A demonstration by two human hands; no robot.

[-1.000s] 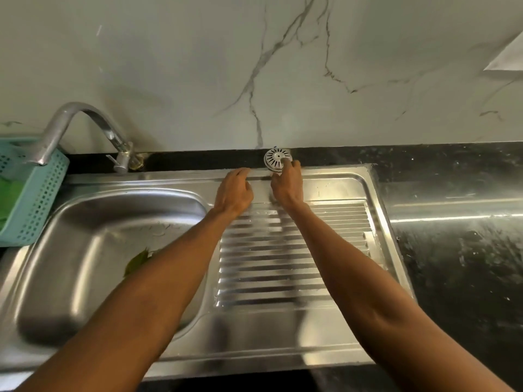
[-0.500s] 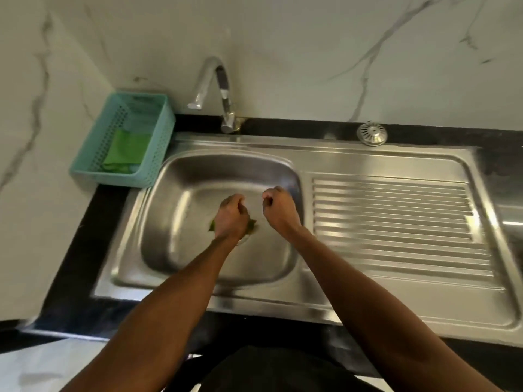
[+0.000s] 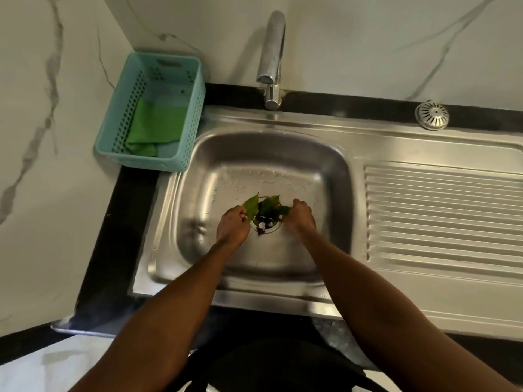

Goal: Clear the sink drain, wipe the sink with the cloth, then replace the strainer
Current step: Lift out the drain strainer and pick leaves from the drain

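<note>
Pinching green leaves (image 3: 261, 207) over the sink (image 3: 198, 193) drain (image 3: 267, 222), left hand (image 3: 232, 224) and right hand (image 3: 301, 217) curled on them. Resting upside down on the tabletop (image 3: 353, 107) behind the drainboard, strainer (image 3: 432, 115). Lying in the teal basket (image 3: 172, 66), green cloth (image 3: 155, 124).
</note>
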